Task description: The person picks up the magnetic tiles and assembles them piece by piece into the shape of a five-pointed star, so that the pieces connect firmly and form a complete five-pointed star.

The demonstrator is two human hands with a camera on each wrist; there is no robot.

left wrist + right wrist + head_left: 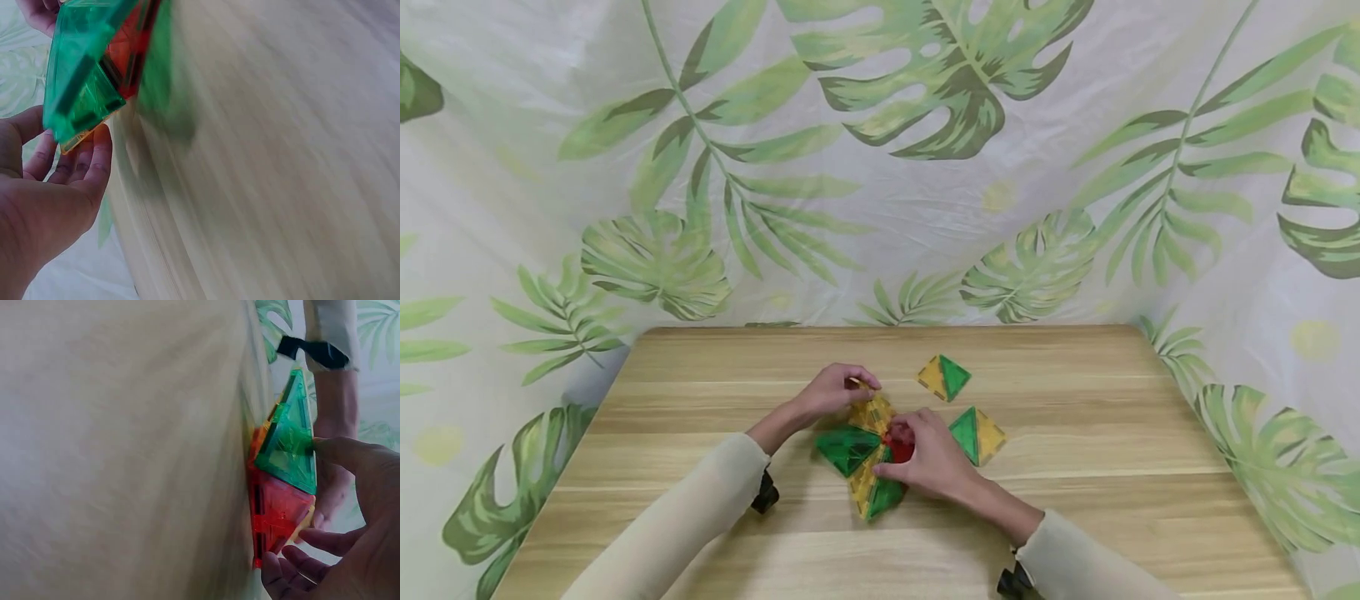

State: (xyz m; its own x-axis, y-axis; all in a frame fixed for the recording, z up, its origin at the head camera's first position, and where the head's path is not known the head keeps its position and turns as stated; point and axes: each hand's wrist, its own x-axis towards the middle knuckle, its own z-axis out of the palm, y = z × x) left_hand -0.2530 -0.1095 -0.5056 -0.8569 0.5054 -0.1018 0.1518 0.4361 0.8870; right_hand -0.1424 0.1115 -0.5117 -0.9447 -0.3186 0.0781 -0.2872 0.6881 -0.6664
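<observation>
A cluster of translucent magnetic tiles, with green (844, 450), yellow (872, 414) and red (901, 450) pieces joined edge to edge, stands on the table between both hands. My left hand (835, 390) pinches its far yellow part between thumb and fingers; in the left wrist view that hand (56, 206) grips a corner where green and orange-yellow tiles meet. On the near right side, my right hand (936, 458) holds the cluster. The right wrist view shows its thumb on a green triangle (290, 447) and its fingertips at a red tile (278, 515). The fingers partly cover the joints.
Behind the cluster lies a flat yellow-and-green tile pair (954, 377). Another flat green-and-yellow pair (989, 436) lies just right of my right hand. The wooden table (1112, 400) ends at a leaf-patterned cloth (910, 225).
</observation>
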